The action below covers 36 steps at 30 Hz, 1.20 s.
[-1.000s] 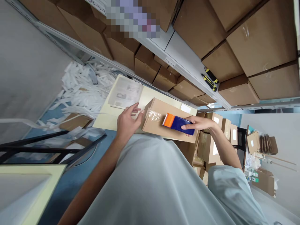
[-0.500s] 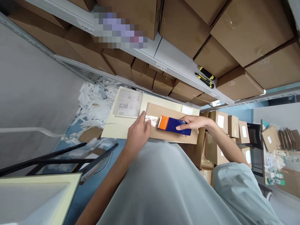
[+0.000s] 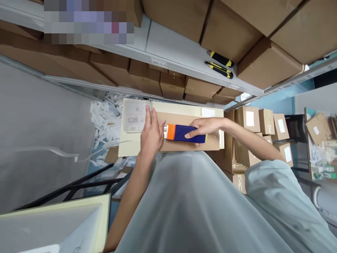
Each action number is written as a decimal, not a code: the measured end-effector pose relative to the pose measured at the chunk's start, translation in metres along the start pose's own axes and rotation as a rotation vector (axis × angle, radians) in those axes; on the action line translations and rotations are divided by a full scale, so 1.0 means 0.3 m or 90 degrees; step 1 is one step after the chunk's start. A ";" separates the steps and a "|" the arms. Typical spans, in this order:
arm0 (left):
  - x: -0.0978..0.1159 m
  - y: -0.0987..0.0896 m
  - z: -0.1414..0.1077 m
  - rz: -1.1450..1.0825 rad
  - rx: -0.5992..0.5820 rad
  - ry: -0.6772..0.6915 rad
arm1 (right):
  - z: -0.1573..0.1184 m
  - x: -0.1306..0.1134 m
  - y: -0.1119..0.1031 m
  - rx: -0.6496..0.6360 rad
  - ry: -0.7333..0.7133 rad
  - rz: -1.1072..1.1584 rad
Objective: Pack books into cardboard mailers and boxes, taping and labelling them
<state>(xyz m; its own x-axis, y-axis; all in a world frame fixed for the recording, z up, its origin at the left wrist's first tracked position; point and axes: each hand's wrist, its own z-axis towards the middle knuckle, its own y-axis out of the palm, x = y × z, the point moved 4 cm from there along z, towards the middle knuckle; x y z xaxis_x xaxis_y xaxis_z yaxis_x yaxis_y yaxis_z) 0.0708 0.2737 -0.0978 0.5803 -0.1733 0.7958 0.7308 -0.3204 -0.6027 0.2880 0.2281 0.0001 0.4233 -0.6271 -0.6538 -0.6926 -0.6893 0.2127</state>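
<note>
My right hand is wrapped round a dark blue tape dispenser with an orange front end, held over a long flat brown cardboard box. The dispenser's orange end points left, towards my left hand. That hand lies at the box's left end, fingers stretched out and pointing away from me, with the thumb apart near the dispenser's tip. Under the box is a pale yellow board, and a clear sheet or tray lies at its far left.
Shelves of cardboard boxes rise beyond the board, with yellow-black cutters on one shelf. White paper strips heap at the left. Labelled boxes stack at the right. A pale-rimmed bin sits lower left.
The dispenser in my right hand has moved left, its orange end now at the box's left end. My left hand has turned more upright, its fingers straighter. The view has shifted.
</note>
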 end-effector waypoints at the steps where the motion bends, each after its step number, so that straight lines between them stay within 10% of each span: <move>1: -0.002 -0.001 0.000 0.005 -0.002 -0.006 | -0.003 0.003 -0.003 0.003 -0.002 0.006; 8: 0.021 -0.006 0.009 0.039 -0.021 -0.039 | -0.237 0.145 -0.060 0.021 -0.027 0.016; 18: 0.037 0.018 0.034 0.182 -0.045 -0.042 | -0.796 0.710 -0.241 0.331 0.051 0.114; 26: 0.050 0.036 0.050 0.269 -0.038 -0.056 | -0.722 0.733 -0.254 0.124 0.037 0.082; 36: -0.041 0.029 0.077 0.264 -0.057 -0.073 | -0.572 0.728 -0.247 0.111 0.157 -0.129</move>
<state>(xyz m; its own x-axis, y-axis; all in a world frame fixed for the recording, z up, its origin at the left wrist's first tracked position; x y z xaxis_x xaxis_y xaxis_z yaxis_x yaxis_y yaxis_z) 0.0785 0.2945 -0.1142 0.8581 -0.2014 0.4724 0.3962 -0.3256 -0.8585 0.5319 0.0799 -0.0337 0.6757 -0.5679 -0.4700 -0.6608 -0.7493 -0.0446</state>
